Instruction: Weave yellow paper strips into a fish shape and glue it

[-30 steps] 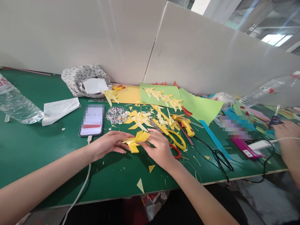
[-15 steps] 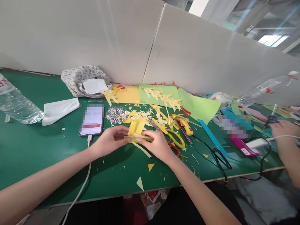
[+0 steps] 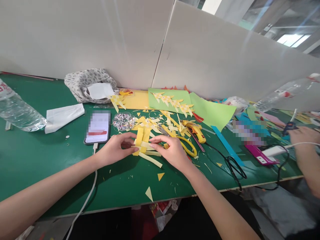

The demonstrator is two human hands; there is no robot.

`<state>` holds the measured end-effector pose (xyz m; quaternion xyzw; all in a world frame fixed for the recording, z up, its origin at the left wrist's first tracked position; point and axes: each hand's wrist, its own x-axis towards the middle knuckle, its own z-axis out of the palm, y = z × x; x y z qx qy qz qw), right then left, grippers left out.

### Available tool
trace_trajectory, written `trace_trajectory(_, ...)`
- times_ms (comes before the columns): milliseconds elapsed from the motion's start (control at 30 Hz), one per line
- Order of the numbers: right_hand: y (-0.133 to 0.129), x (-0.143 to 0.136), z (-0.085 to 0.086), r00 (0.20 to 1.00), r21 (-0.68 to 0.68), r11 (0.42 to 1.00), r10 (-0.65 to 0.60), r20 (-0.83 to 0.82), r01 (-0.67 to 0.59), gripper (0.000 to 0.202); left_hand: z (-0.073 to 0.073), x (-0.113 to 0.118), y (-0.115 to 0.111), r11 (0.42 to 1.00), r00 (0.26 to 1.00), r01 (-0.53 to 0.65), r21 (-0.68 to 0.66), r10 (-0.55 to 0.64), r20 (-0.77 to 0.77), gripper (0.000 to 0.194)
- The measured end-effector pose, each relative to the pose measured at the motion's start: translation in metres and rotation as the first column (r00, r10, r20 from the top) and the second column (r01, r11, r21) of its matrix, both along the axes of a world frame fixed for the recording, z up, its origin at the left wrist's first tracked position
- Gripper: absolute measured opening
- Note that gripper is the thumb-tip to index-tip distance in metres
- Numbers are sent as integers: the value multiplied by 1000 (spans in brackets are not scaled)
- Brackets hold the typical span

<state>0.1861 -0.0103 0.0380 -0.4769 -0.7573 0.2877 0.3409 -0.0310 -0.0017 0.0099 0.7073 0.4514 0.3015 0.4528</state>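
Woven yellow paper strips (image 3: 143, 144) are held up just above the green table, dark yellow bands crossing pale ones. My left hand (image 3: 118, 148) pinches their left edge between thumb and fingers. From the right, my right hand (image 3: 171, 150) has thumb and forefinger closed on the end of a pale strip. Loose pale strip ends (image 3: 151, 160) stick out below the weave toward the right. Behind it lie yellow paper scraps and a finished woven paper fish (image 3: 146, 124). Yellow-handled scissors (image 3: 190, 146) lie beside my right hand, partly covered by it.
A phone (image 3: 97, 126) with a white cable lies left, near a tray of beads (image 3: 123, 121). A yellow glue gun (image 3: 197, 130) trails a black cord. Water bottles (image 3: 20, 106) (image 3: 287, 93) stand on both sides. Another person's hand (image 3: 303, 138) works at far right.
My right hand has shifted slightly right and up along the strips. The weave now lies flatter and more spread, with two pale ends showing below. My left hand stays nearly still.
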Motion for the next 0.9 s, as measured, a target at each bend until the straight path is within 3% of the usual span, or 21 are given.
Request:
trace_trajectory(167,-5,-6,-1,999,49,998,35,30,-36,10,2,6,-5,1000,999,2,14,-3,50,35)
trace_trajectory(300,-7,-10,0,997,85,995,44,63,-49,10,2,10,-9,1000,998,-14,8,13,56,25)
trace_trajectory(433,-7,-10,0,999,60,997,45,3,-45,12,0,11,-11,1000,1000,8,22,-9,29,25)
trace_trajectory(600,-9,-12,-1,997,-9,999,48,-57,-48,26,-2,12,-13,999,1000,-3,52,2,4,26)
trace_trajectory(733,-12,-13,1,999,9,999,42,-25,-42,40,0,12,-13,1000,998,-17,16,16,53,26)
trace_trajectory(900,-10,-14,-1,1000,36,999,-25,3,25,26,-1,13,-11,1000,993,28,-14,-26,112,33)
